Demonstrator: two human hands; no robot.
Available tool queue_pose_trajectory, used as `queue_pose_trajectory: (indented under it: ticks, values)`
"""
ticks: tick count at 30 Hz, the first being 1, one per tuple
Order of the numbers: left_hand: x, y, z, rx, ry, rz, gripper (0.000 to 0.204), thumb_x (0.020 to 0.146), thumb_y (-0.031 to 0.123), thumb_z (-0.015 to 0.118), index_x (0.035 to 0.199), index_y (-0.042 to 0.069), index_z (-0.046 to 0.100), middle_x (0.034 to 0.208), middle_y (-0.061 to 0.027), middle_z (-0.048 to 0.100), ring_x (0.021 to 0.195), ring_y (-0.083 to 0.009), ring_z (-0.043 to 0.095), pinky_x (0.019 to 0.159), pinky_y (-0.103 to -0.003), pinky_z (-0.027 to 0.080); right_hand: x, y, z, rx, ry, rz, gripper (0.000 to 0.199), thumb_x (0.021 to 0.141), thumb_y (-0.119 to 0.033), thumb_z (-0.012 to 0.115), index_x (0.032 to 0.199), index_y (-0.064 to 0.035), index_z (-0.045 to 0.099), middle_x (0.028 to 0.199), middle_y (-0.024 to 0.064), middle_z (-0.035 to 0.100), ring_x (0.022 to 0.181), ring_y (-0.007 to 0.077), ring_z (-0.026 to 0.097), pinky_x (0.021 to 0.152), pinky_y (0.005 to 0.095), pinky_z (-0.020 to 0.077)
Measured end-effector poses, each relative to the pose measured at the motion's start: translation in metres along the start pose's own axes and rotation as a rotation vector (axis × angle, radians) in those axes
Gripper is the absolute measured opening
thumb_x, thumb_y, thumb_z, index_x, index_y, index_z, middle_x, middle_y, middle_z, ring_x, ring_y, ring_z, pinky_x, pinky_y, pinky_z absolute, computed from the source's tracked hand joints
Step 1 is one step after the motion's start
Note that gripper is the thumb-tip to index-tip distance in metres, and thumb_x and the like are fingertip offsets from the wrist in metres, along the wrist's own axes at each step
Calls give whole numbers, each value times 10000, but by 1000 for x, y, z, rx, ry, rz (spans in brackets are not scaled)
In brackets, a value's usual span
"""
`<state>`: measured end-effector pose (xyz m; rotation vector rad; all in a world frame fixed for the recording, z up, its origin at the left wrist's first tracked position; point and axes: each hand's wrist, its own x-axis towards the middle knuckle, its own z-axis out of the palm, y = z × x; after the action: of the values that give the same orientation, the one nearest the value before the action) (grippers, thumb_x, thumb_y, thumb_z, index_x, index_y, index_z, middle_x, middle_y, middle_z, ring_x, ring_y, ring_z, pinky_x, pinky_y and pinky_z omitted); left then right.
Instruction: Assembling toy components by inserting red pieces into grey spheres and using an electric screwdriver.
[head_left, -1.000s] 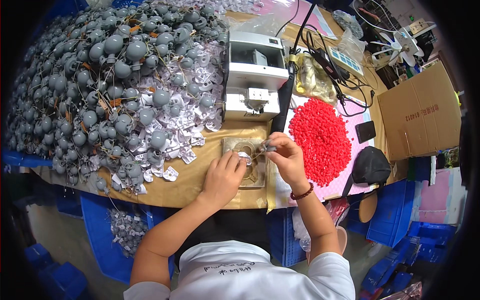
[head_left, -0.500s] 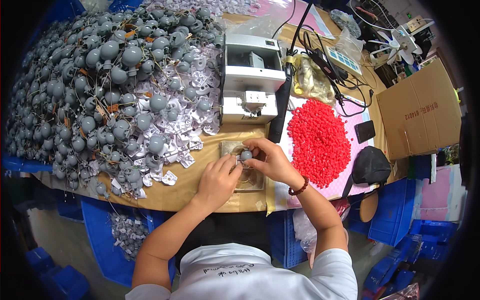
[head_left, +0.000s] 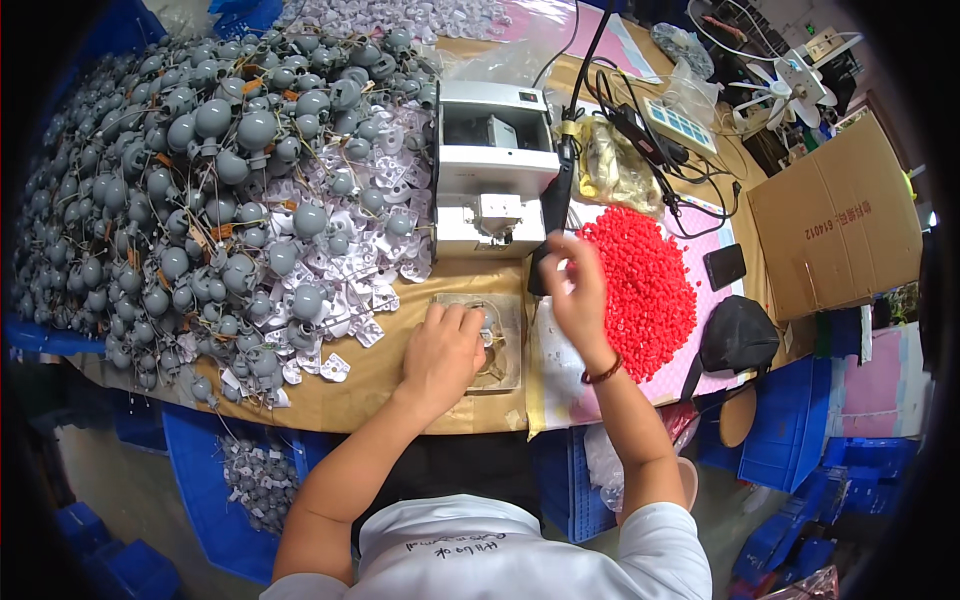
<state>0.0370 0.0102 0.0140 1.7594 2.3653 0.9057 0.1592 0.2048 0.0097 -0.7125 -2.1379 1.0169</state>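
Observation:
My left hand (head_left: 443, 350) is closed, its curled fingers against a small grey ball-shaped part (head_left: 487, 322) on a shallow pale block (head_left: 510, 372) at the table's front edge. A thin wire shows beside that part; its far side is hidden by the fingers. My right hand (head_left: 582, 300) is lifted up and to the right of the block, at the left edge of a heap of small red plastic pieces (head_left: 645, 295). Motion smears its fingers, so what they hold, if anything, does not show.
A white bench machine (head_left: 490, 165) stands beyond the block. Grey ball-shaped parts with wires (head_left: 200, 180) pile high on the left, over white plastic pieces (head_left: 375, 250). At right lie a phone (head_left: 726, 265), a black pouch (head_left: 740, 335), cables and a cardboard box (head_left: 835, 230).
My right hand has left the grey part and moved up and right toward the red pieces. The left hand stays at the block, shifted slightly.

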Motion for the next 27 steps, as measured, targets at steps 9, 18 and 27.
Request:
queue_pose_trajectory:
  ticks: [9, 18, 27]
  values:
    - [-1, -5, 0, -48, -21, 0, 360, 789, 122, 766, 1129, 83, 654, 1041, -74, 639, 1030, -303, 589, 822, -414, 545, 63, 38, 10, 364, 141, 430, 560, 954, -157, 766, 1410, 55, 520, 1041, 98, 702, 904, 122, 652, 765, 268, 537]
    - [-1, -7, -5, -106, -5, -8, 401, 772, 92, 792, 1151, 79, 663, 1028, -85, 646, 988, -321, 596, 787, -441, 541, 75, -115, -25, 766, 178, -215, 571, 893, 113, 660, 1401, -14, 431, 842, 69, 633, 750, 179, 650, 744, 383, 575]
    - [0, -5, -1, -97, -9, -13, 381, 780, 116, 780, 1143, 57, 678, 1037, -108, 667, 1016, -332, 610, 833, -446, 553, 125, -107, 25, 571, 104, -96, 553, 888, 66, 713, 1386, 42, 475, 777, 47, 651, 670, 146, 656, 654, 294, 541]
